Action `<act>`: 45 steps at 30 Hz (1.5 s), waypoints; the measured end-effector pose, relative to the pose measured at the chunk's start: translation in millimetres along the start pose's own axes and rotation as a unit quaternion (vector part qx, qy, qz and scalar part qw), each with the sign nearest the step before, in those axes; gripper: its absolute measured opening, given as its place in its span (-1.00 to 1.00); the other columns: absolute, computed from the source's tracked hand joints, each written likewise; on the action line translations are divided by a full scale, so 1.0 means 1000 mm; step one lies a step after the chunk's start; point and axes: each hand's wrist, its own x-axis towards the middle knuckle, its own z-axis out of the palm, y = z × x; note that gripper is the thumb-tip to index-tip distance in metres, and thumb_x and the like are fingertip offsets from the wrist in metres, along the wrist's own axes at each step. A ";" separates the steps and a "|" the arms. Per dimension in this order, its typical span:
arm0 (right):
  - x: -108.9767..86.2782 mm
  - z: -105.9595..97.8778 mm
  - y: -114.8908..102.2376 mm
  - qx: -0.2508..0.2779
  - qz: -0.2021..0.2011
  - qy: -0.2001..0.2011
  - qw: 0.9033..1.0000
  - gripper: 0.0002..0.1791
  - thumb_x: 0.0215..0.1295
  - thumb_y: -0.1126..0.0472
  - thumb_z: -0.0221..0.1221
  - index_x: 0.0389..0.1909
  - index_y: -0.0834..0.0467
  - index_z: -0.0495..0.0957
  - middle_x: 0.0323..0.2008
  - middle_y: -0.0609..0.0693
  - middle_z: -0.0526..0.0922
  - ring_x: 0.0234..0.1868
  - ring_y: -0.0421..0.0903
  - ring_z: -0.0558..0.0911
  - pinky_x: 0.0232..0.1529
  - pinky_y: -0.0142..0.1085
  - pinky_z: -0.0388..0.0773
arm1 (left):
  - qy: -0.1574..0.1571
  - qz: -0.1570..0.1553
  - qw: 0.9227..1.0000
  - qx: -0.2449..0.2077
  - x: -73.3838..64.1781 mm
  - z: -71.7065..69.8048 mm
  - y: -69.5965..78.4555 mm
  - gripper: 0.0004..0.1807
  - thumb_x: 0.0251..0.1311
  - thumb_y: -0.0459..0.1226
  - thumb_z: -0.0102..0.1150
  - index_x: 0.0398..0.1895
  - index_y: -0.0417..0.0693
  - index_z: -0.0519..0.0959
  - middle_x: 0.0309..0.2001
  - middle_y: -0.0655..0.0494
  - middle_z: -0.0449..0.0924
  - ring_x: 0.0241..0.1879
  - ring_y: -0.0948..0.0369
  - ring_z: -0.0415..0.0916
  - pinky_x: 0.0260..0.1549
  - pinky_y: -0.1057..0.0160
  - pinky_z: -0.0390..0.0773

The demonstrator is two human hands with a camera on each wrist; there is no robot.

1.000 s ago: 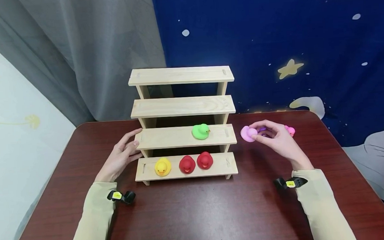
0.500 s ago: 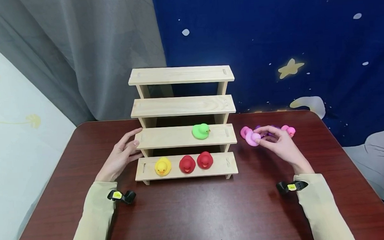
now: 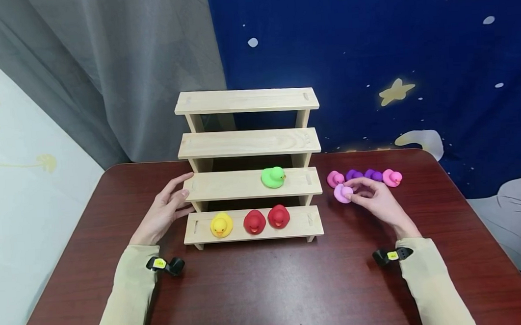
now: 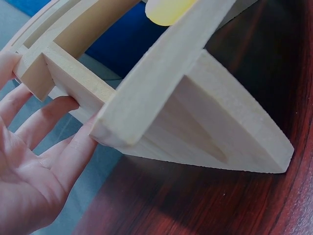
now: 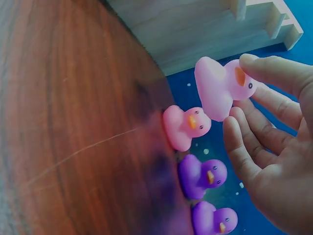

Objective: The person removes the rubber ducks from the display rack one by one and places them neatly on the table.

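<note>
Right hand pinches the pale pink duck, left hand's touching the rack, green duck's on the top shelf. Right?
One miss: the green duck is on the second shelf from the bottom, per the head view. The rest stands: right hand pinches the pale pink duck, left hand touches the rack.

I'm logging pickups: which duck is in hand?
The pale pink duck, pinched in the right hand; the others rest on the wooden rack or the table.
</note>
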 end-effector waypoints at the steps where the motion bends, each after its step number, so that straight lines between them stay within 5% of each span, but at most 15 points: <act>1: 0.000 0.001 0.003 -0.003 0.003 0.002 1.000 -0.67 0.22 0.38 0.28 -0.01 0.40 0.55 -0.12 0.25 0.59 -0.26 -0.13 0.59 -0.20 -0.50 0.53 | 0.000 0.000 1.000 -0.001 0.000 0.000 0.000 -0.42 0.43 -0.09 0.00 0.47 0.18 0.18 0.29 -0.15 0.24 0.05 0.13 0.54 -0.08 0.22 0.57; 9: -0.001 0.006 0.017 -0.023 0.040 0.010 0.999 -0.64 0.23 0.33 0.29 0.01 0.40 0.55 -0.09 0.28 0.60 -0.21 -0.14 0.57 -0.20 -0.52 0.50 | 0.001 0.004 1.000 0.000 0.001 0.000 -0.001 -0.42 0.44 -0.11 -0.01 0.48 0.15 0.17 0.30 -0.16 0.22 0.04 0.15 0.54 -0.08 0.22 0.57; 20: -0.001 0.006 0.025 -0.039 0.044 0.011 0.998 -0.67 0.23 0.31 0.30 -0.03 0.40 0.56 -0.12 0.28 0.61 -0.21 -0.20 0.59 -0.16 -0.54 0.50 | 0.007 0.005 1.000 0.000 0.002 0.000 -0.002 -0.43 0.43 -0.10 0.00 0.46 0.18 0.20 0.29 -0.15 0.22 0.04 0.16 0.55 -0.10 0.22 0.58; 27: -0.006 0.012 -0.005 -0.045 0.042 0.007 0.998 -0.70 0.22 0.46 0.24 -0.06 0.53 0.51 -0.13 0.39 0.57 -0.18 0.00 0.57 -0.20 -0.54 0.50 | 0.007 0.005 1.000 0.000 0.002 0.000 -0.002 -0.44 0.43 -0.11 0.00 0.46 0.18 0.20 0.29 -0.15 0.21 0.04 0.16 0.54 -0.10 0.21 0.58; 29: -0.005 0.012 0.002 -0.047 0.048 0.011 0.998 -0.70 0.22 0.45 0.25 -0.05 0.50 0.52 -0.13 0.37 0.58 -0.16 0.04 0.55 -0.19 -0.54 0.50 | 0.009 0.004 1.000 0.004 0.002 0.000 -0.002 -0.43 0.43 -0.10 0.00 0.46 0.18 0.20 0.30 -0.15 0.19 0.04 0.16 0.54 -0.10 0.22 0.58; 36: -0.002 0.009 0.027 -0.048 0.050 0.016 0.997 -0.67 0.22 0.33 0.31 -0.03 0.39 0.56 -0.13 0.27 0.60 -0.17 -0.11 0.53 -0.17 -0.54 0.49 | 0.011 0.002 1.000 0.016 0.001 0.000 -0.002 -0.43 0.43 -0.08 -0.01 0.47 0.19 0.18 0.34 -0.11 0.13 0.05 0.16 0.53 -0.10 0.23 0.58; 45: -0.002 0.004 0.011 -0.017 0.046 0.043 0.998 -0.62 0.18 0.35 0.33 0.00 0.40 0.56 -0.16 0.34 0.58 -0.26 -0.20 0.59 -0.22 -0.53 0.51 | 0.013 0.001 1.000 0.018 0.001 0.001 -0.001 -0.43 0.42 -0.07 0.00 0.46 0.22 0.19 0.30 -0.18 0.22 0.05 0.18 0.54 -0.11 0.22 0.58</act>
